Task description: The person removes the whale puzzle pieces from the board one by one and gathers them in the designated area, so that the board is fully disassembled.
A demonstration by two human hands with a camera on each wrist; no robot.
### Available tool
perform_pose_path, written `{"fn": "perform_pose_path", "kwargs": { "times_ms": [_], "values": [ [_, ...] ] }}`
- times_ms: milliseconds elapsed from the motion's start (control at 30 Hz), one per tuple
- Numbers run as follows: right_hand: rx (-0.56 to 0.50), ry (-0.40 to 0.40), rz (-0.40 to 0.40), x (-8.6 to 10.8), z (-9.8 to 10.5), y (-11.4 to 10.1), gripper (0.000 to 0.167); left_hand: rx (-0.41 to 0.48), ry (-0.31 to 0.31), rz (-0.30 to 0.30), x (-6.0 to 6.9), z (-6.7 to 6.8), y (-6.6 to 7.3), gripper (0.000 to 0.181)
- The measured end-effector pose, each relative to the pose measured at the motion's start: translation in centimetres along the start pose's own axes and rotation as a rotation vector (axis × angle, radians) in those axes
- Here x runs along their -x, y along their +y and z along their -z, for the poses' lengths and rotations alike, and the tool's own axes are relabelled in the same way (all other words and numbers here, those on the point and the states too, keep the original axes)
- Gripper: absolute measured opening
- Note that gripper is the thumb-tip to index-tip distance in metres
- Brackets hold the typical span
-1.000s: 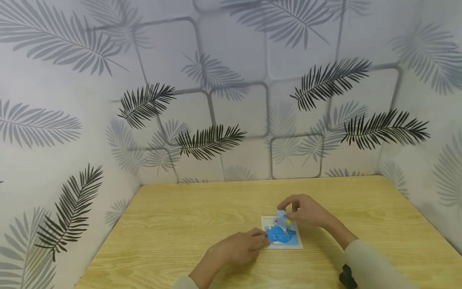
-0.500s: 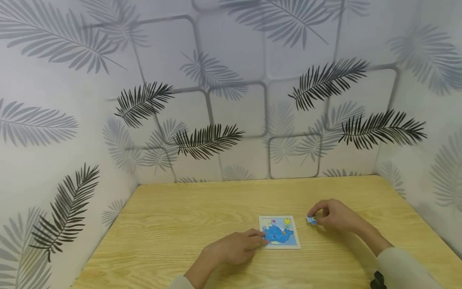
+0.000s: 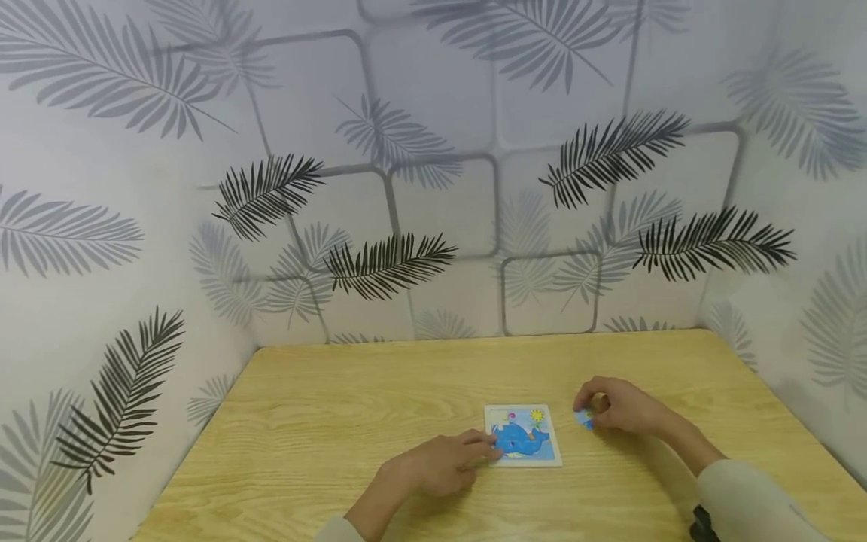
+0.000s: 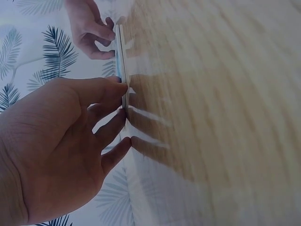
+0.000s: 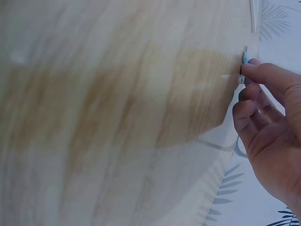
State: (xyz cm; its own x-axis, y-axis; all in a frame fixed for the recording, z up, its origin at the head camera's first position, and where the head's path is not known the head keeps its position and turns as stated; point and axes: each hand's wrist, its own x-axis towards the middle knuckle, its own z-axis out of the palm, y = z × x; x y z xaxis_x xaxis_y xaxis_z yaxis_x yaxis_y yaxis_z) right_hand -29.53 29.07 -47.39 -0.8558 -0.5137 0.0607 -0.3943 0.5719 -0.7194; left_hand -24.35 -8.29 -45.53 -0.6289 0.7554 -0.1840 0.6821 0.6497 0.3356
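A square jigsaw puzzle with a white border lies on the table, showing a blue whale and a yellow sun. At its left edge, my left hand holds it; the left wrist view has thumb and fingertips against the thin board edge. To the right of the puzzle, my right hand pinches a small blue puzzle piece between thumb and finger, near the tabletop. In the right wrist view this piece appears edge-on, partly covered by the thumb, while the other fingers curl loosely beneath.
The wood-grain table runs back to a wall papered with leaf patterns, with more papered wall at both sides. A dark object sits at the right forearm, by the sleeve.
My right hand has moved from above the puzzle's upper right to the table on its right, carrying the piece, which then tilts slightly. My left hand has stayed at the puzzle's left edge.
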Motion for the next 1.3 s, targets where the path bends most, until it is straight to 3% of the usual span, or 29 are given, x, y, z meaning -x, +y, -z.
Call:
{"fn": "perform_pose_path", "kwargs": {
  "times_ms": [300, 567, 933, 1300],
  "values": [
    [-0.045, -0.003, 0.053, -1.0, -0.4, -1.0, 0.029, 0.002, 0.0, -0.001, 0.1, 0.2, 0.2, 0.05],
    [-0.146, -0.047, 0.075, -3.5, -2.8, -2.8, 0.036, 0.006, -0.004, -0.002, -0.1, 0.1, 0.0, 0.05],
    [0.006, -0.062, 0.091, -6.2, -6.0, -4.8, 0.023, -0.009, -0.014, -0.014, 0.1, 0.4, 0.0, 0.05],
    [0.153, -0.043, 0.163, -6.6, -6.5, -5.7, 0.024, -0.011, -0.013, -0.031, 0.2, 0.2, -0.1, 0.051]
  ]
}}
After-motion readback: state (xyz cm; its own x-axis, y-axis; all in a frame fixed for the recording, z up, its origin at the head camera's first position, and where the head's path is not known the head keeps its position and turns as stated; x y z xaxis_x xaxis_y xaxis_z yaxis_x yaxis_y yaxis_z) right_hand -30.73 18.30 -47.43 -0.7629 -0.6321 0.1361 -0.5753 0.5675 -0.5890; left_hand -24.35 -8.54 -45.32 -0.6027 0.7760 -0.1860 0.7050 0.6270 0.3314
